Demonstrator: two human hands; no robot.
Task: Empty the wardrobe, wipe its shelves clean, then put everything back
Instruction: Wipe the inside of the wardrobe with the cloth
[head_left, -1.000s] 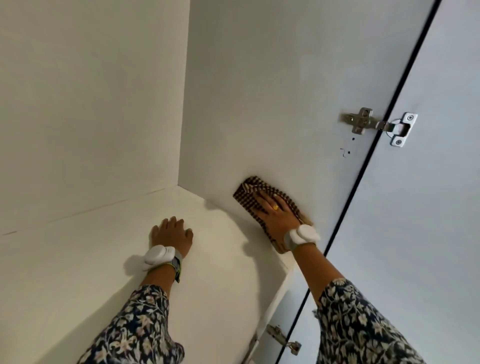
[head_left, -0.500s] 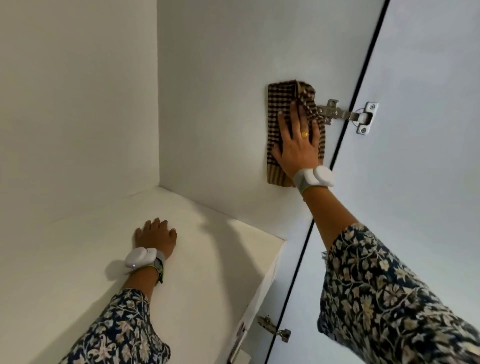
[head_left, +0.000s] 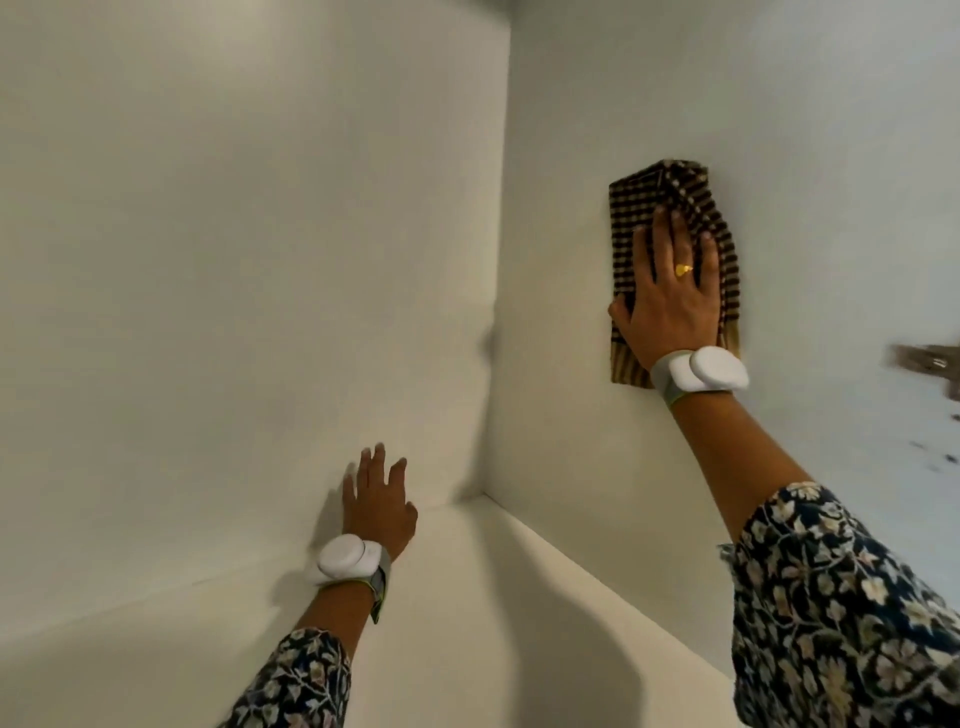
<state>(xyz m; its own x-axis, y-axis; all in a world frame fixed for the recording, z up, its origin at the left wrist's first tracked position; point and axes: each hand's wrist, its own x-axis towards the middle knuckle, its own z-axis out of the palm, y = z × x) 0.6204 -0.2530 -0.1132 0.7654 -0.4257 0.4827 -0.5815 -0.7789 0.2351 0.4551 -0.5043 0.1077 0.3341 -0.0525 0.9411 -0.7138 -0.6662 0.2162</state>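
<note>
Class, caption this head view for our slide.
Right hand presses checked cloth on wardrobe side wall; left hand open by back wall.

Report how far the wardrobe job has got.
Done: this compartment looks emptied; the shelf is bare. In hand: the right hand presses a checked cloth flat on the side wall, the left hand braced near the back corner. Left: refilling; no contents in view.
</note>
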